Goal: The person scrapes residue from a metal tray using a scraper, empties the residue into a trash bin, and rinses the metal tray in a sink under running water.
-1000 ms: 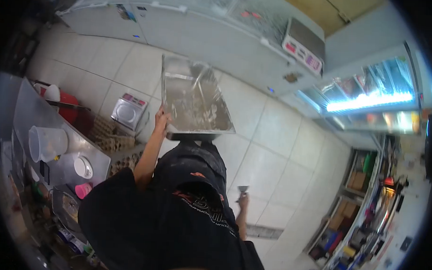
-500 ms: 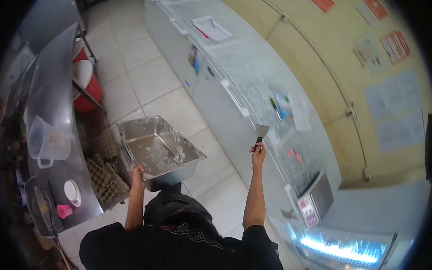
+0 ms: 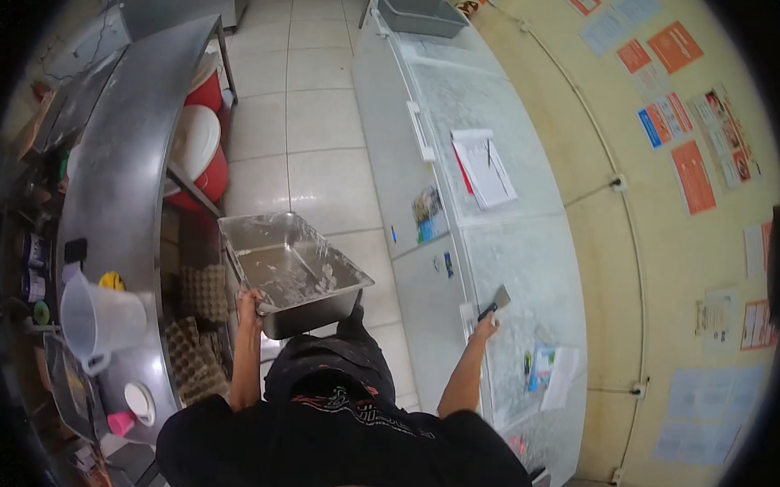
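My left hand (image 3: 249,308) grips the near left rim of a deep metal pan (image 3: 319,303), which hangs in front of my legs. Whitish smears coat the pan's inner walls and bottom. In my right hand (image 3: 485,326) is a scraper (image 3: 495,304), its dark handle in my closed fingers and its flat metal blade pointing up and away. That hand is over the edge of the white chest freezer (image 3: 527,257); whether it touches the lid I cannot tell.
On the freezers lie a clipboard with paper (image 3: 487,171), a blue packet (image 3: 541,367) and a grey tub (image 3: 419,14). To the left, a steel table (image 3: 122,165) holds a clear plastic jug (image 3: 104,319). Red buckets (image 3: 210,177) and egg trays (image 3: 195,357) sit beneath it.
I have moved forward along the aisle; the clipboard and blue packet now appear lower in view. The pan stays in my left hand, and the scraper in my right is lower and tilted more.
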Demonstrator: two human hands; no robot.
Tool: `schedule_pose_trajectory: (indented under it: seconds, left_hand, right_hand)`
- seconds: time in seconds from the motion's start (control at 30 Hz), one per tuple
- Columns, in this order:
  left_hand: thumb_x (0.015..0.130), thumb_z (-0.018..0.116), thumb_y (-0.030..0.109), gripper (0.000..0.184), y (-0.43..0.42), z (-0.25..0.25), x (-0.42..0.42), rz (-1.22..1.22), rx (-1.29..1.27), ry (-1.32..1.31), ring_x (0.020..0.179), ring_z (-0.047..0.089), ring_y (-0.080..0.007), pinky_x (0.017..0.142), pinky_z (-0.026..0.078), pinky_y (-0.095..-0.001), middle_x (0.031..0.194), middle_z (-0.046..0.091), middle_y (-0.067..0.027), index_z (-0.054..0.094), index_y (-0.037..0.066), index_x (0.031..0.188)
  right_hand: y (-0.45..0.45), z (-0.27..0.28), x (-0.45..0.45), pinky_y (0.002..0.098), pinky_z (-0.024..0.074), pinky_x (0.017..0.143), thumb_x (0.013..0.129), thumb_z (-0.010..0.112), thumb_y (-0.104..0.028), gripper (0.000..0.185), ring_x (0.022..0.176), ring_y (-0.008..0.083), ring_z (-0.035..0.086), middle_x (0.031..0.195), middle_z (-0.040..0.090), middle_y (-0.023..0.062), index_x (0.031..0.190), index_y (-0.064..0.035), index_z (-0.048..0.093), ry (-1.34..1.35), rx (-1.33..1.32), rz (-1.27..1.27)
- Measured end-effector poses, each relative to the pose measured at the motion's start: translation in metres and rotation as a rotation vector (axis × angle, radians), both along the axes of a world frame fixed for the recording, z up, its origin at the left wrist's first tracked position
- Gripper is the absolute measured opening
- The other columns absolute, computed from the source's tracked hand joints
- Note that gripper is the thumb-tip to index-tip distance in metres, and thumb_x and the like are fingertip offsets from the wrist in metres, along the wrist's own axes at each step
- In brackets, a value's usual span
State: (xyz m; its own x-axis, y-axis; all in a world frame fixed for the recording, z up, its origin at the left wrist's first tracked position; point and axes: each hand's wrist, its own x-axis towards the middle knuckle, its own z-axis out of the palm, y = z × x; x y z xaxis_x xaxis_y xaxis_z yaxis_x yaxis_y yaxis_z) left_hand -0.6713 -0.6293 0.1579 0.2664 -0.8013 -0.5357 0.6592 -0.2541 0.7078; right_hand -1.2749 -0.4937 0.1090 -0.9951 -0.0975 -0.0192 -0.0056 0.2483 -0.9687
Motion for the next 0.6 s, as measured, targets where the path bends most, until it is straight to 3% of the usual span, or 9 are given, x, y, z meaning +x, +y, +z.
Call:
schedule_pose_trajectory:
  seconds: [0.07, 0.13, 0.2, 0.23, 0.3, 0.33, 0.37, 0.47, 0.6]
  left_hand:
    - [0.063, 0.046, -0.001, 0.044, -0.059, -0.023, -0.009, 0.002, 0.028, -0.039, 0.046, 0.039, -0.0081, 0.044, 0.034, -0.0217, 0.054, 0.042, 0.002, 0.046, -0.001, 0.107]
    - [0.07, 0.044, 0.005, 0.024, -0.127, -0.032, -0.016, 0.074, 0.03, -0.067, 0.045, 0.039, -0.0099, 0.045, 0.035, -0.022, 0.053, 0.042, 0.0004, 0.051, 0.001, 0.093]
    - [0.077, 0.044, 0.013, 0.011, -0.185, -0.012, -0.023, -0.044, 0.073, -0.061, 0.049, 0.042, -0.0126, 0.049, 0.038, -0.0253, 0.053, 0.042, -0.001, 0.051, 0.006, 0.074]
    - [0.082, 0.046, 0.02, 0.024, -0.227, -0.022, -0.029, 0.013, 0.04, -0.021, 0.054, 0.045, -0.015, 0.053, 0.039, -0.0284, 0.057, 0.045, -0.0026, 0.045, 0.01, 0.06]
    - [0.077, 0.048, 0.015, 0.014, -0.292, -0.034, -0.005, -0.138, 0.052, -0.079, 0.061, 0.047, -0.0166, 0.058, 0.041, -0.0301, 0.063, 0.048, -0.0043, 0.048, 0.009, 0.065]
    - [0.073, 0.048, 0.011, 0.006, -0.309, -0.017, -0.006, -0.091, -0.017, 0.01, 0.061, 0.048, -0.0166, 0.057, 0.041, -0.0289, 0.065, 0.049, -0.0044, 0.049, 0.008, 0.068]
    - [0.073, 0.048, 0.011, 0.006, -0.326, 0.003, 0.002, -0.085, -0.008, -0.018, 0.061, 0.048, -0.0166, 0.057, 0.041, -0.0289, 0.065, 0.049, -0.0044, 0.049, 0.008, 0.068]
    - [0.062, 0.046, 0.003, 0.019, -0.373, 0.071, 0.008, -0.024, -0.04, 0.024, 0.063, 0.048, -0.0148, 0.056, 0.041, -0.0259, 0.067, 0.05, -0.0034, 0.051, 0.006, 0.08]
    - [0.057, 0.044, 0.0, 0.042, -0.454, 0.103, 0.013, 0.103, -0.078, 0.075, 0.061, 0.048, -0.013, 0.055, 0.041, -0.0239, 0.071, 0.051, -0.0026, 0.05, 0.002, 0.098]
  right_hand:
    - [-0.044, 0.004, 0.043, 0.0363, 0.0383, 0.085, 0.087, 0.046, -0.029, 0.05, 0.096, 0.0333, 0.05, 0.107, 0.05, 0.0177, 0.117, 0.0086, 0.031, 0.436, 0.504, -0.177]
    - [-0.087, -0.024, 0.072, 0.0381, 0.0406, 0.082, 0.086, 0.045, -0.04, 0.054, 0.098, 0.0318, 0.05, 0.104, 0.052, 0.0188, 0.115, 0.0048, 0.038, 0.368, 0.223, 0.057]
    - [-0.136, 0.007, 0.109, 0.0371, 0.0448, 0.075, 0.084, 0.045, -0.048, 0.058, 0.088, 0.0279, 0.056, 0.102, 0.054, 0.0185, 0.113, 0.0015, 0.04, -0.538, -0.017, 0.706]
    - [-0.19, 0.016, 0.107, 0.0371, 0.0448, 0.075, 0.084, 0.045, -0.048, 0.058, 0.088, 0.0279, 0.056, 0.102, 0.054, 0.0185, 0.113, 0.0015, 0.04, -0.54, -0.053, 0.721]
    - [-0.271, 0.016, 0.121, 0.0368, 0.0458, 0.071, 0.082, 0.038, -0.058, 0.064, 0.08, 0.0257, 0.059, 0.097, 0.057, 0.0156, 0.111, -0.0005, 0.042, -0.947, 0.487, 0.951]
    - [-0.319, -0.007, 0.12, 0.039, 0.047, 0.068, 0.081, 0.038, -0.06, 0.066, 0.075, 0.0256, 0.06, 0.094, 0.058, 0.0143, 0.112, -0.0015, 0.041, -0.775, 0.55, 1.105]
    - [-0.381, 0.003, 0.133, 0.0393, 0.0487, 0.067, 0.077, 0.04, -0.065, 0.074, 0.086, 0.0254, 0.058, 0.102, 0.056, 0.0155, 0.119, -0.0046, 0.04, -0.645, 0.647, 1.139]
    - [-0.564, 0.052, 0.189, 0.0414, 0.0456, 0.075, 0.077, 0.038, -0.066, 0.078, 0.093, 0.0268, 0.053, 0.107, 0.052, 0.0172, 0.123, -0.0025, 0.036, -0.796, 0.365, 1.442]
    - [-0.777, 0.107, 0.275, 0.0444, 0.0435, 0.078, 0.075, 0.035, -0.07, 0.084, 0.099, 0.0307, 0.051, 0.113, 0.049, 0.0197, 0.12, 0.0006, 0.039, -0.84, 0.432, 1.748]
